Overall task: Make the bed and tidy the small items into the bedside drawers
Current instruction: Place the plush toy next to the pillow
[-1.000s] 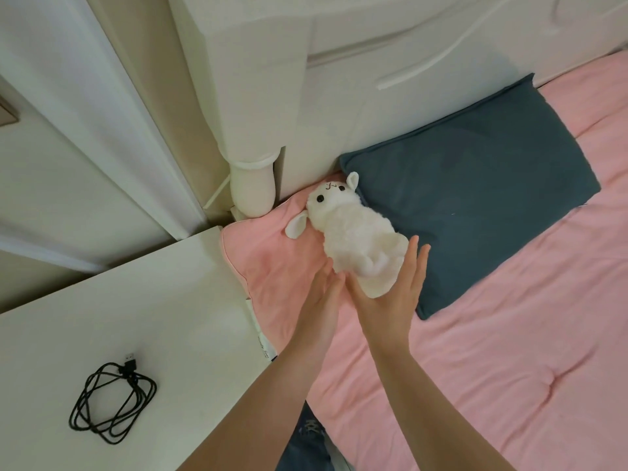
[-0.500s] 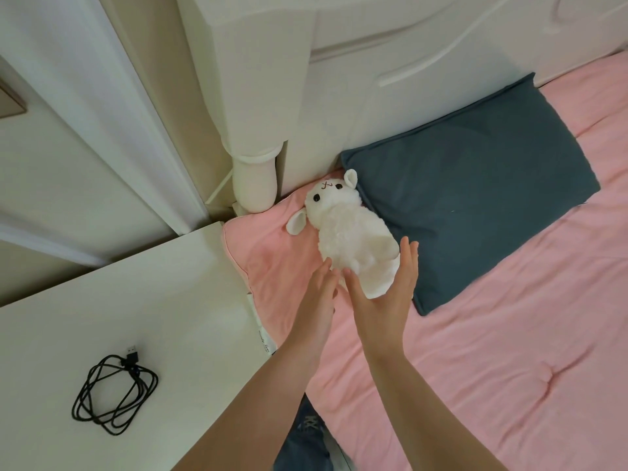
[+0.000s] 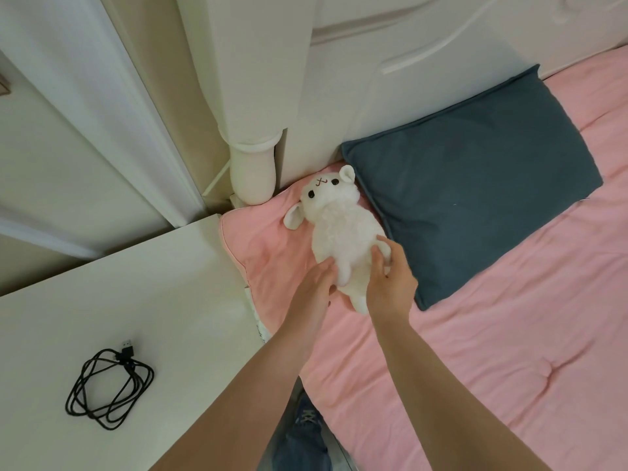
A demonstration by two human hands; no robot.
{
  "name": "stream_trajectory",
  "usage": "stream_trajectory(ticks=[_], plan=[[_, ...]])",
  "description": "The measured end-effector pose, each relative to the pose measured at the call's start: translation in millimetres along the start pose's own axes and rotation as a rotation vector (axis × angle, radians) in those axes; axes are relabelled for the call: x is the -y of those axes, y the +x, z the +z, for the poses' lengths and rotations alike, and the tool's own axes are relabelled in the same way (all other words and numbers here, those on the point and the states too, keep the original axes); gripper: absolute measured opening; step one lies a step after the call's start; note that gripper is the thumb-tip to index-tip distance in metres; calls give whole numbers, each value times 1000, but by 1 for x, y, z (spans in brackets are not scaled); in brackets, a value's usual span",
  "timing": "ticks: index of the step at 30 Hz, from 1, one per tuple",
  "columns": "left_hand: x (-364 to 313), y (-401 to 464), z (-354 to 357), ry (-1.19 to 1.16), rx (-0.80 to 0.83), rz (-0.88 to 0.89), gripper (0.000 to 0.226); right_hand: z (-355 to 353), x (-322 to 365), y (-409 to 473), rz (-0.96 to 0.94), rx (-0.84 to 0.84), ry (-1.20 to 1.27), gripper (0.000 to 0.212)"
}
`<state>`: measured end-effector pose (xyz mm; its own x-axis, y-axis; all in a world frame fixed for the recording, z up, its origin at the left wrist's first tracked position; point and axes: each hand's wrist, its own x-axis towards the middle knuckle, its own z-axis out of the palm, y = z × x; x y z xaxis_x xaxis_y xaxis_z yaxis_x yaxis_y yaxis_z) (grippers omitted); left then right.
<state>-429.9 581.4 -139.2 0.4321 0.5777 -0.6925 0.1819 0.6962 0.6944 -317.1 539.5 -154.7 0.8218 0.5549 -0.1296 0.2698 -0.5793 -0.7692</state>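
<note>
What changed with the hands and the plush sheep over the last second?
The right hand went from flat under the plush sheep to on top, fingers curled onto its lower body. The left hand stays touching its side. Sheep, pillow and cable stayed put.

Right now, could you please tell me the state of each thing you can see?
plush lamb: lying face-up on the pink duvet
left hand: touching its side
right hand: holding its other side
blue pillow: flat against headboard
black cable: coiled on bedside table
</note>
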Motion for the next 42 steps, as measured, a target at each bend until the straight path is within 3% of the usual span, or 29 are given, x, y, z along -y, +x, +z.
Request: stream_trajectory(ticks=[3,8,17,22,25,30,35,38,42], plan=[[-5,-5,6,92,46,115,21,-21,5,23,22,-49,-42,22],[-11,-8,12,177,86,227,30,-34,1,54,102,42,-145,28],[-1,11,19,347,101,263,50,-19,-6,33,200,-126,89,25],[-2,10,15,327,65,324,40,-18,-10,36,224,-157,176,40],[-6,8,13,280,45,372,34,-20,-9,31,104,-206,146,46],[-6,8,12,255,30,375,34,-25,17,7,-279,-168,41,42],[0,13,10,223,30,333,35,-19,23,-7,-382,-90,31,39],[2,13,8,180,27,325,29,-15,24,-15,-516,-38,-116,40],[0,9,-2,81,-70,296,23,-6,25,-29,-566,37,-207,41]])
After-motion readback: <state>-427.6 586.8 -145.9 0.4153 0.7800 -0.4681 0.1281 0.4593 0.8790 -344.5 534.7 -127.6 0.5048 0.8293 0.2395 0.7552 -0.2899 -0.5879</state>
